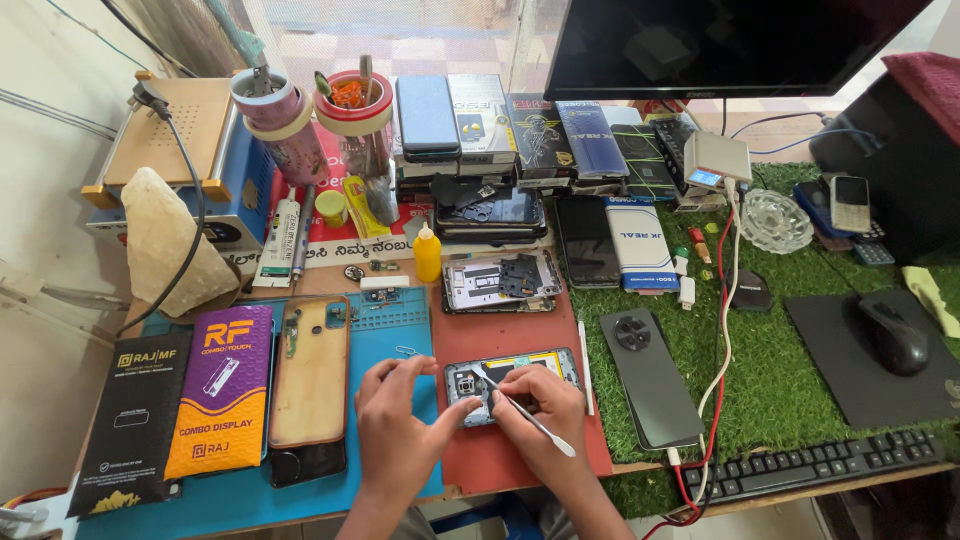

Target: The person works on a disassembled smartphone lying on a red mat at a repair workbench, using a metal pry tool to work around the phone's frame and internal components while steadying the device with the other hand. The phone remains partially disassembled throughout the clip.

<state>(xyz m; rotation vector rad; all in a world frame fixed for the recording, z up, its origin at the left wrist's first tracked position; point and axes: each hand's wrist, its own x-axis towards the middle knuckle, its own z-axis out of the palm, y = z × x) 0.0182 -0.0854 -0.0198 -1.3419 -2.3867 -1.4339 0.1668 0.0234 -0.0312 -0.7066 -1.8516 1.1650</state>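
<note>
A right hand [535,405] gripped a thin metal tool [525,412], its tip inside an opened phone [500,375] on the red mat [520,330], at the six o'clock edge; the left hand [395,420] pinched its frame. Light, steady pressure seemed wise

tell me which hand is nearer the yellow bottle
Left. The left hand lies below the yellow bottle, slightly to its left; the right hand is farther, below and to its right.
</note>
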